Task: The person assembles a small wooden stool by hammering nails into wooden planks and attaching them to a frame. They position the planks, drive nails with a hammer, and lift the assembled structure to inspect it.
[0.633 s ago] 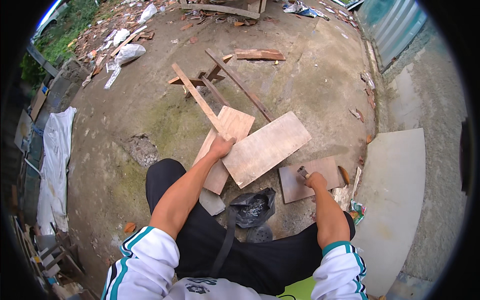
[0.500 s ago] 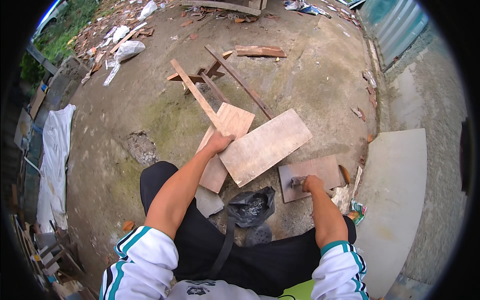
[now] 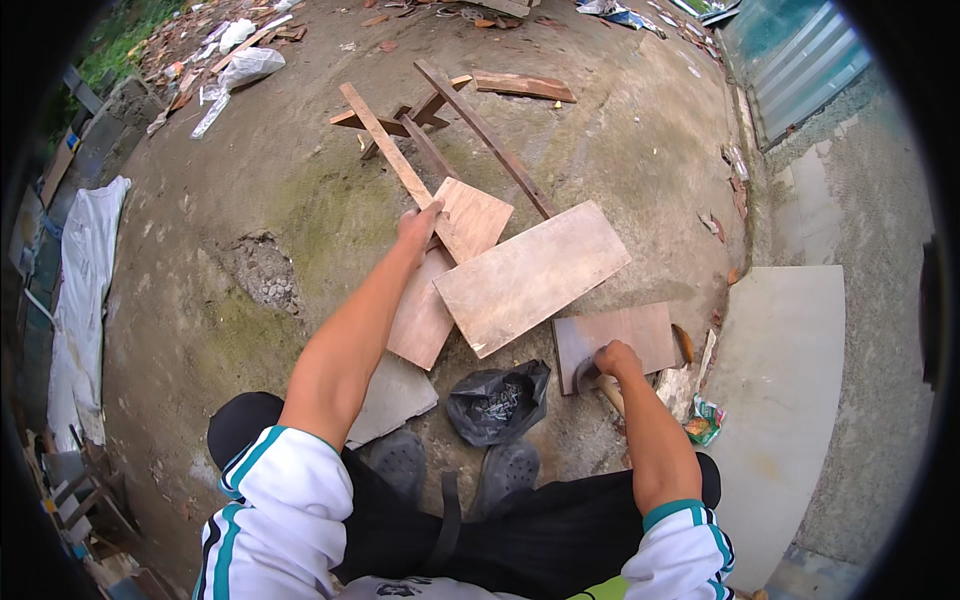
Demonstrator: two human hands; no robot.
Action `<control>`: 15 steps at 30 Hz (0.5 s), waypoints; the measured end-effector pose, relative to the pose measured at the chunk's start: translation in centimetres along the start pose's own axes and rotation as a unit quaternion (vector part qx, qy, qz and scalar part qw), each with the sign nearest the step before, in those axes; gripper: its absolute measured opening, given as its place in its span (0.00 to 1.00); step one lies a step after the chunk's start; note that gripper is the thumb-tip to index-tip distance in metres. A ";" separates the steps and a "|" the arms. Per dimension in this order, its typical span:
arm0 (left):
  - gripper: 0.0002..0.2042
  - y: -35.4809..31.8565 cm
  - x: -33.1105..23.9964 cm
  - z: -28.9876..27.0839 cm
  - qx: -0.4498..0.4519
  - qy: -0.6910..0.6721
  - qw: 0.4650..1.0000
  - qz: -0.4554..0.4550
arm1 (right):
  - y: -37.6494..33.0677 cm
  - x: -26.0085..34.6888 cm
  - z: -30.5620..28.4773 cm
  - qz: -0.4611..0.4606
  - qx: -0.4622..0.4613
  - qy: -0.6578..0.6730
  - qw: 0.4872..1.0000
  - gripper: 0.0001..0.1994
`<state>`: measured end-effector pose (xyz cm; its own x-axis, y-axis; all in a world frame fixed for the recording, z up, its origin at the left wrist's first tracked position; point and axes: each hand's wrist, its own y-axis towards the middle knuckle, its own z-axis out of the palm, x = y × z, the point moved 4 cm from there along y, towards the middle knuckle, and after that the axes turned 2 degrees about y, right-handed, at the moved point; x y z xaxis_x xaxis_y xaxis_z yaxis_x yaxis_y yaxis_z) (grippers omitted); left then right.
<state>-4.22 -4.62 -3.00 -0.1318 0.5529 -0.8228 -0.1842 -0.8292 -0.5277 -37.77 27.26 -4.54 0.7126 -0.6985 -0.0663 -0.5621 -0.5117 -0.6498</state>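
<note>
My left hand point(image 3: 420, 226) reaches forward and closes on the near end of a long wooden slat point(image 3: 383, 148), which lies across a squarish plywood board point(image 3: 482, 215). A large rectangular board point(image 3: 530, 275) rests over a narrower board point(image 3: 420, 318) just right of that hand. My right hand point(image 3: 616, 358) grips a hammer point(image 3: 592, 380) by its wooden handle, with the head resting on the near left corner of a small brown board point(image 3: 625, 332). Between my feet lies an open black plastic bag point(image 3: 497, 402) with nails in it.
More slats and a crossed wooden frame point(image 3: 425, 110) lie farther out on the dirt ground. A grey slab point(image 3: 790, 400) borders the right side and a flat grey tile point(image 3: 395, 397) lies by my left foot. Rubble, white sheeting point(image 3: 85, 280) and scraps line the left.
My left hand has moved forward from the edge of the large board to the end of the long slat. My right hand stays on the hammer at the small board.
</note>
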 end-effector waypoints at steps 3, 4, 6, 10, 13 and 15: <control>0.24 1.4 -0.3 2.0 0.026 -0.102 0.994 -0.019 | 1.9 1.0 0.1 -0.003 -0.014 0.491 0.871 0.35; 0.26 2.1 -0.3 1.3 0.013 -0.131 0.991 -0.023 | 0.3 4.5 -0.2 0.007 0.011 0.601 0.799 0.39; 0.24 3.0 0.4 0.6 -0.008 -0.171 0.984 -0.048 | -4.0 11.2 -1.0 0.005 0.064 0.723 0.687 0.45; 0.18 3.4 0.3 2.5 0.037 -0.214 0.974 -0.060 | -5.3 16.9 -2.3 -0.105 0.055 0.805 0.582 0.43; 0.16 2.3 -0.8 4.4 0.078 -0.222 0.970 -0.063 | -5.5 16.0 -3.1 0.008 -0.083 0.827 0.556 0.41; 0.19 0.9 -2.0 6.2 0.102 -0.234 0.964 -0.067 | -5.3 15.0 -5.2 0.049 -0.155 0.806 0.569 0.38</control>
<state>-10.21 -5.99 -0.50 -0.5102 0.6703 -0.5388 -0.4125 -0.7405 -0.5305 -26.28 16.89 1.86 -0.4995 -0.1549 0.8524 -0.7913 -0.3189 -0.5217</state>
